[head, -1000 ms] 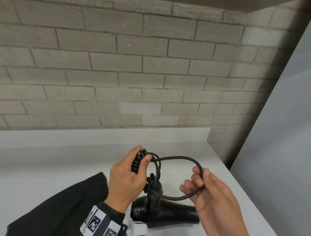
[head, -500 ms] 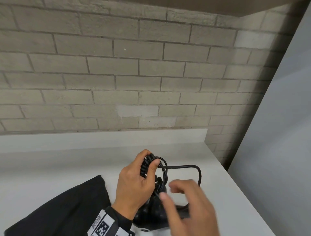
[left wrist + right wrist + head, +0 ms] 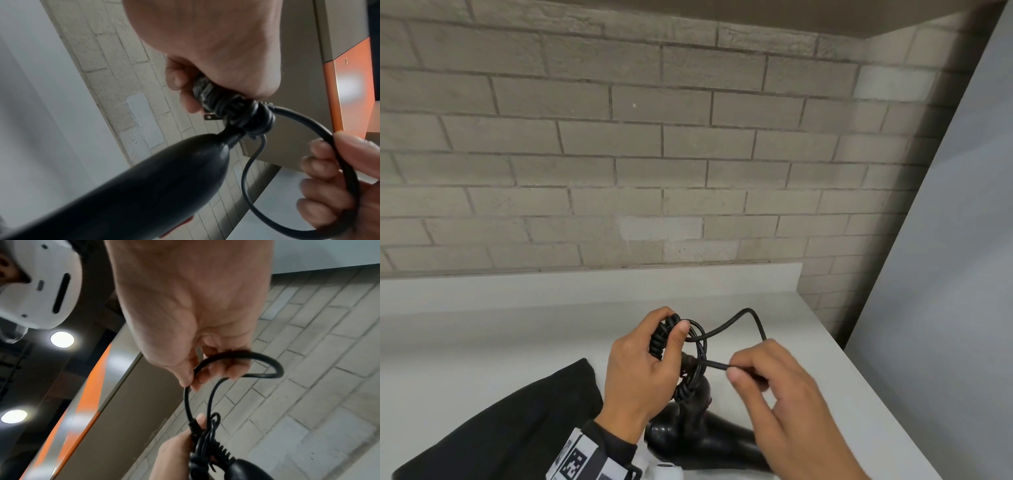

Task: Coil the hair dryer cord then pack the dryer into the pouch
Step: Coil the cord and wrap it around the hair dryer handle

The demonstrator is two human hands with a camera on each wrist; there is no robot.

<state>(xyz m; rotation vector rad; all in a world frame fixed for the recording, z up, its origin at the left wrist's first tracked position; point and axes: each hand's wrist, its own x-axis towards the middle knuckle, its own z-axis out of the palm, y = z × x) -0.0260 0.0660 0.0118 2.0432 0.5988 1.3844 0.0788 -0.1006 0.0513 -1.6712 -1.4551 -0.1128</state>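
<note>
Above the white table [image 3: 517, 335], my left hand [image 3: 643, 373] grips the coiled cord [image 3: 666, 337] bundled at the handle of the black hair dryer [image 3: 702, 438], fingers curled tight around it. My right hand [image 3: 784, 404] pinches the last loose loop between thumb and fingers. Beside them lies the black pouch [image 3: 517, 425]. If that pinch slackens, I judge the stiff loop could spring open and loosen the coil.

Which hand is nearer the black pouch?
Left. The left hand, gripping the coiled cord, hovers just beside the black pouch and its upper corner. The right hand pinches the cord's loose loop, farther off beyond the dryer.
</note>
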